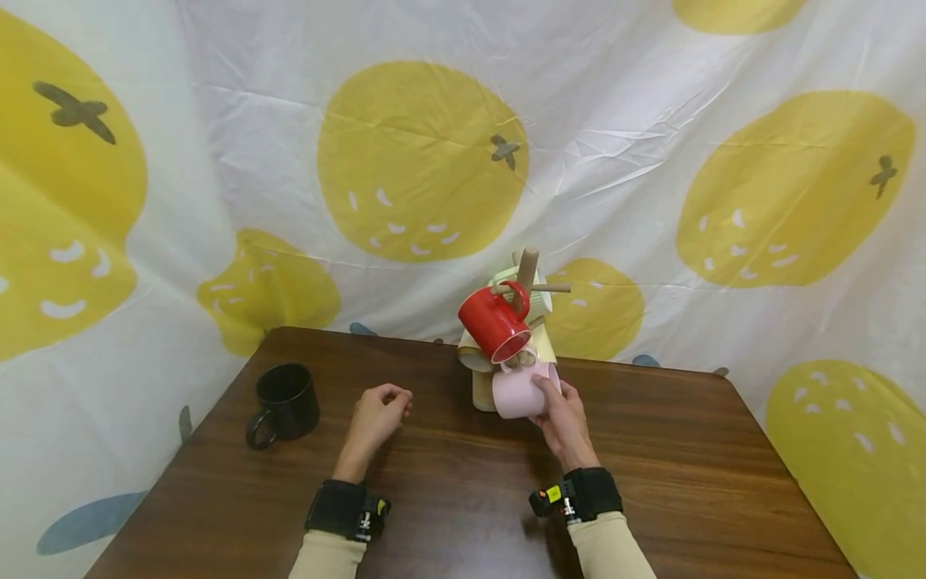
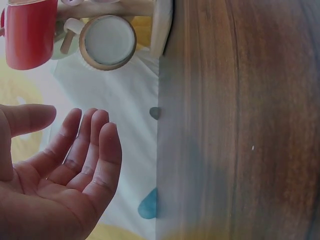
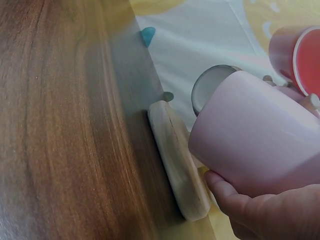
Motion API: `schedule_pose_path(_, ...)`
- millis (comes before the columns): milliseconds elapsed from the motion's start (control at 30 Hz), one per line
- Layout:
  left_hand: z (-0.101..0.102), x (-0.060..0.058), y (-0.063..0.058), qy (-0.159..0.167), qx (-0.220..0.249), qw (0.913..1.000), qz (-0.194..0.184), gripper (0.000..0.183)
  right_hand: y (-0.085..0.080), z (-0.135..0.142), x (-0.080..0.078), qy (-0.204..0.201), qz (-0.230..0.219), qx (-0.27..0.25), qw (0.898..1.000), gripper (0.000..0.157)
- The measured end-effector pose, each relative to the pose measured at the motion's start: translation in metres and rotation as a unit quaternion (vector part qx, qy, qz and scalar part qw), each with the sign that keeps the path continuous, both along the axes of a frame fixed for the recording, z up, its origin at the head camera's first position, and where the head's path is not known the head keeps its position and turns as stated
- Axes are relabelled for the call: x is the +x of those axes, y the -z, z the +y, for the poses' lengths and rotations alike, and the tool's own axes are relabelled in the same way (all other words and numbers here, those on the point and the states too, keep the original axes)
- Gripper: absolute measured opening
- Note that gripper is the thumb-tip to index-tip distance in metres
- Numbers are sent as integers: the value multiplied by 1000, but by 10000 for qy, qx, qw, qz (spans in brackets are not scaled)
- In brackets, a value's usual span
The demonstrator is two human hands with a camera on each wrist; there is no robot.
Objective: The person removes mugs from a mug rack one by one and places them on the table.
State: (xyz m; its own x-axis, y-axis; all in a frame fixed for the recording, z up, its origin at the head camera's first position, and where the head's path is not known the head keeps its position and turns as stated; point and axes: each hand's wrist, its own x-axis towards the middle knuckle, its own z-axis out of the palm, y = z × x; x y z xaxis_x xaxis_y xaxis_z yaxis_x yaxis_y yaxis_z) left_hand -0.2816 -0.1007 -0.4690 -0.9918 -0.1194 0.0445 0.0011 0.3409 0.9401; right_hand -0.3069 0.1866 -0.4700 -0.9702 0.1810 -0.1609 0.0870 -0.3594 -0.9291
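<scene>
My right hand (image 1: 566,422) grips a pink mug (image 1: 515,392) by its body, thumb on the near side. The mug lies tilted on its side against a wooden mug tree (image 1: 530,269), its handle close to a peg; whether the peg bears its weight I cannot tell. Above it a red mug (image 1: 492,322) hangs by its handle, mouth slanting down. A pale green mug (image 1: 541,299) is partly hidden behind the post. My left hand (image 1: 376,418) hovers left of the tree, fingers loosely bent; in the left wrist view its palm (image 2: 65,175) holds nothing.
A black mug (image 1: 288,402) stands upright at the table's left side. Lower on the tree hangs a pale mug with a brown-edged base (image 2: 109,42). The tree's wooden base (image 3: 177,160) rests near the back edge of the brown table (image 1: 687,466). A lemon-print cloth (image 1: 615,64) hangs behind.
</scene>
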Motion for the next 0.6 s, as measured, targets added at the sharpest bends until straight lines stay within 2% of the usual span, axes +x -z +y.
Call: schedule_pose_path(600, 7, 1, -1, -16, -34, 10000, 60, 19, -3, 5, 8, -17, 11, 93, 10000, 76)
